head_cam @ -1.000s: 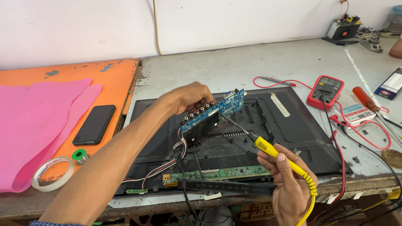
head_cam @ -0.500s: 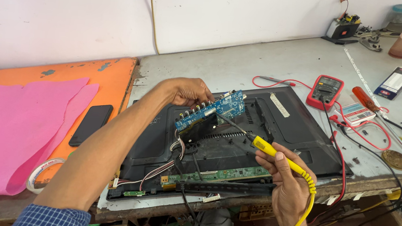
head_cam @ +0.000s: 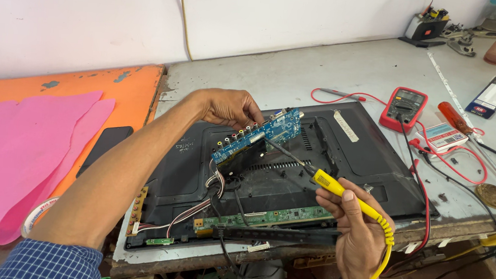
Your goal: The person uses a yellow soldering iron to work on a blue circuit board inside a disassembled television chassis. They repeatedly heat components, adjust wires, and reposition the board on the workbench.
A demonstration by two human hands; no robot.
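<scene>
The left hand (head_cam: pixel 230 108) still grips the blue board (head_cam: pixel 257 135), tilted above the black panel (head_cam: pixel 341 165), little changed. The right hand (head_cam: pixel 357 227) keeps its fingers closed on the yellow probe (head_cam: pixel 345 193), tip at the board as before.

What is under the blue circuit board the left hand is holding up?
Below the blue circuit board, tilted up by the left hand, lie the black back panel and a wire bundle running down from it. The board's underside and where the wires attach are hidden.

The left arm wears a blue checked sleeve (head_cam: pixel 49 263) rolled above the elbow; both hands are bare.
</scene>
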